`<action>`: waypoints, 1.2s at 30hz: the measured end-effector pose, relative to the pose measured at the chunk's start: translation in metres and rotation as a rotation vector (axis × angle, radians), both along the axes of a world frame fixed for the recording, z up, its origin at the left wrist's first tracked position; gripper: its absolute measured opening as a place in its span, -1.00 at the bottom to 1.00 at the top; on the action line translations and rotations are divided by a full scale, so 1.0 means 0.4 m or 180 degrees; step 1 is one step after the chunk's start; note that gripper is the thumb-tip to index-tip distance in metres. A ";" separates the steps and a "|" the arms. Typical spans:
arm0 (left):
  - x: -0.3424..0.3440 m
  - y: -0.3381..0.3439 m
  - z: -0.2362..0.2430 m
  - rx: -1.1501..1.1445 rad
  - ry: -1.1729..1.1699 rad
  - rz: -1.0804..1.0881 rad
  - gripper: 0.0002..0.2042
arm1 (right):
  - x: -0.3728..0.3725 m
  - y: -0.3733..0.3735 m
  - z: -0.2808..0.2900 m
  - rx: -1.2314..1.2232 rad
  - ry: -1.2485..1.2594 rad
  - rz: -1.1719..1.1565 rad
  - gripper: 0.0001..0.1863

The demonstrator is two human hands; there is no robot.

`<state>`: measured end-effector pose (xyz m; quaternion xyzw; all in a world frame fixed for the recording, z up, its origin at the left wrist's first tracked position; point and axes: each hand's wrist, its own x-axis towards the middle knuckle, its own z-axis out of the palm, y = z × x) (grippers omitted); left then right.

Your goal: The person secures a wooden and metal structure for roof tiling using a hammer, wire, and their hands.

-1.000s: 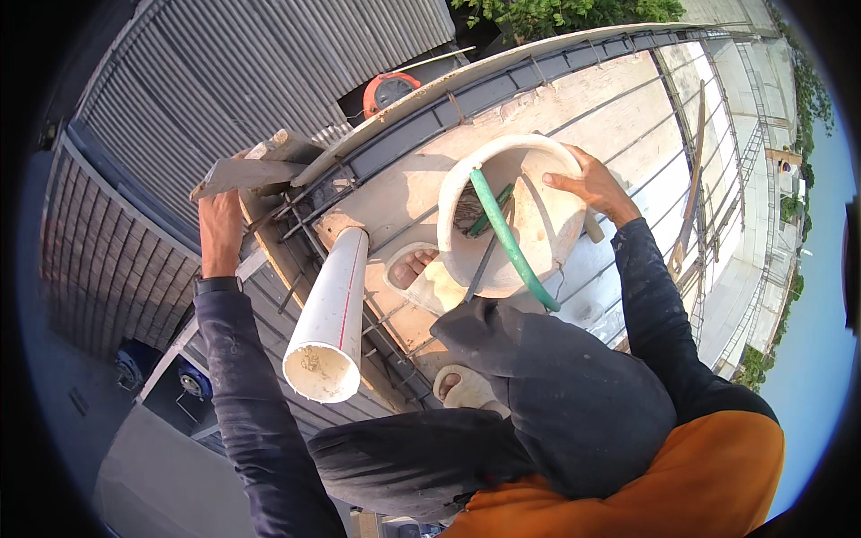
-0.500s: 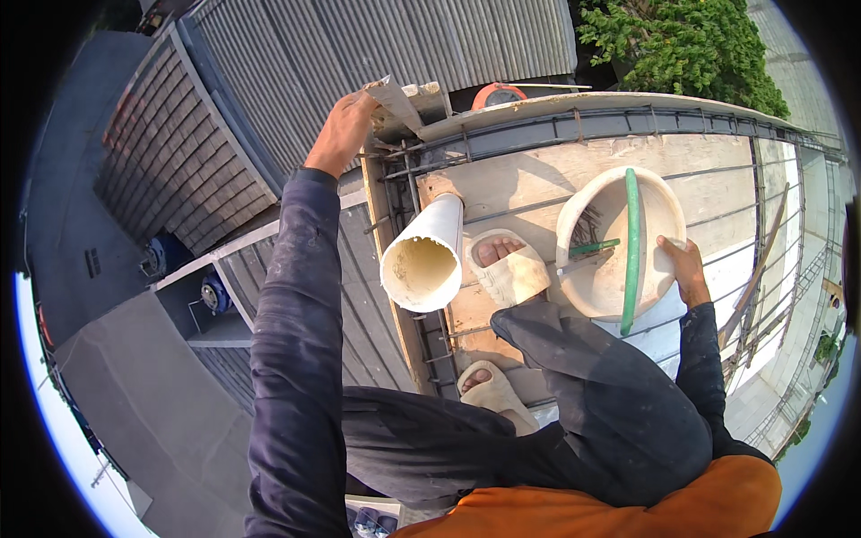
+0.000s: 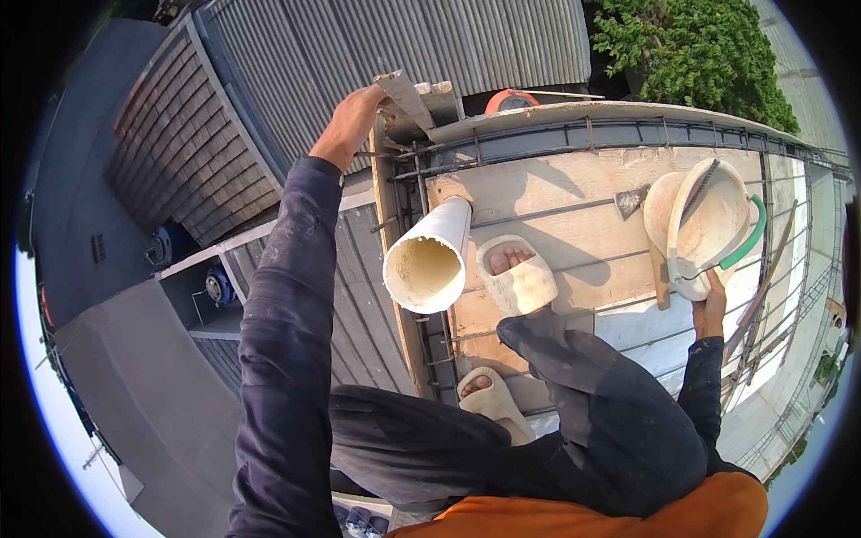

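My left hand (image 3: 352, 125), arm stretched forward, has its fingers closed over the upper edge of a short board (image 3: 405, 100) at the formwork corner. My right hand (image 3: 709, 312) grips the near rim of a pale, cement-stained bucket (image 3: 659, 211), its thumb side against the wall. The bucket tilts, its handle sleeved in green hose (image 3: 752, 235). A dark thin piece lies inside it. Beside and partly behind the bucket is what looks like a hatchet, with a grey wedge head (image 3: 631, 203) and a wooden handle (image 3: 660, 282). An upright white pipe (image 3: 453, 235) stands between my hands.
My sandalled feet (image 3: 520, 280) stand on plywood (image 3: 538, 193) crossed by steel rods. A rebar cage (image 3: 556, 139) runs along the far formwork edge. Lower roofs (image 3: 386, 45) and paving (image 3: 148, 394) lie beyond the left drop. A tree (image 3: 700, 54) is at the far right.
The bucket has moved right and tilted, and its green-sleeved handle has swung to the right. The hatchet-like tool has come into view on its left. My left hand stays on the board.
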<state>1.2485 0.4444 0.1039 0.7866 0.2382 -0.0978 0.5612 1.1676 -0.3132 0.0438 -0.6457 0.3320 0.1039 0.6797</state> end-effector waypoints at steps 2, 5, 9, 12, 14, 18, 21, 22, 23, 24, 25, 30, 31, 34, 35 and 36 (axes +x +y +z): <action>-0.001 -0.005 0.007 -0.0204 0.0055 0.0131 -0.43 | 0.019 -0.013 0.001 -0.0023 0.0000 -0.0012 -0.37; 0.013 0.037 0.012 -0.0384 0.0404 -0.0111 -0.43 | 0.048 -0.017 -0.001 -0.0134 0.0019 -0.0239 -0.35; 0.024 0.058 -0.004 -0.0230 0.0016 -0.0418 -0.49 | 0.077 -0.079 -0.010 -0.0464 0.0121 -0.0365 -0.41; 0.028 0.096 -0.037 -0.0086 -0.0352 -0.0811 -0.43 | 0.090 -0.073 -0.019 -0.0766 0.0406 -0.0307 -0.49; 0.022 0.105 -0.062 -0.0009 -0.0281 -0.0595 -0.38 | 0.078 -0.067 -0.025 -0.0746 0.0473 -0.0256 -0.48; 0.009 0.080 -0.116 -0.0485 -0.0172 0.0134 -0.23 | 0.042 -0.070 -0.033 -0.0740 0.0790 -0.0250 -0.42; 0.017 0.089 -0.122 -0.0894 0.0373 -0.0065 -0.14 | 0.043 -0.070 -0.033 -0.0749 0.0843 -0.0147 -0.31; 0.012 0.085 -0.124 -0.0828 0.0341 0.0000 -0.10 | 0.050 -0.070 -0.032 -0.0735 0.0792 -0.0063 -0.27; 0.000 0.073 -0.129 -0.0776 0.0312 0.0065 -0.06 | 0.053 -0.072 -0.025 -0.0736 0.0744 0.0021 -0.24; -0.009 0.062 -0.133 -0.0725 0.0283 0.0131 -0.02 | 0.054 -0.074 -0.015 -0.0748 0.0744 -0.0085 -0.17; -0.014 0.051 -0.137 -0.0707 0.0300 0.0125 0.00 | 0.054 -0.079 -0.004 -0.0762 0.0741 -0.0191 -0.10; -0.027 0.046 -0.131 -0.0474 0.0302 0.0138 0.05 | 0.059 -0.056 0.019 -0.1228 0.0300 -0.0860 0.05; -0.033 0.045 -0.130 -0.0454 0.0279 0.0137 0.08 | 0.071 -0.053 0.035 -0.1465 0.0296 -0.1022 0.04; -0.036 0.040 -0.118 -0.0459 0.0234 0.0103 0.14 | 0.094 -0.077 0.113 -0.2552 -0.0065 -0.0895 0.04; -0.034 0.041 -0.119 -0.0500 0.0238 0.0085 0.14 | 0.098 -0.093 0.149 -0.2991 -0.0253 -0.0757 0.04; -0.033 0.042 -0.124 -0.0539 0.0256 0.0066 0.14 | 0.106 -0.072 0.178 -0.3132 -0.0455 -0.0913 -0.01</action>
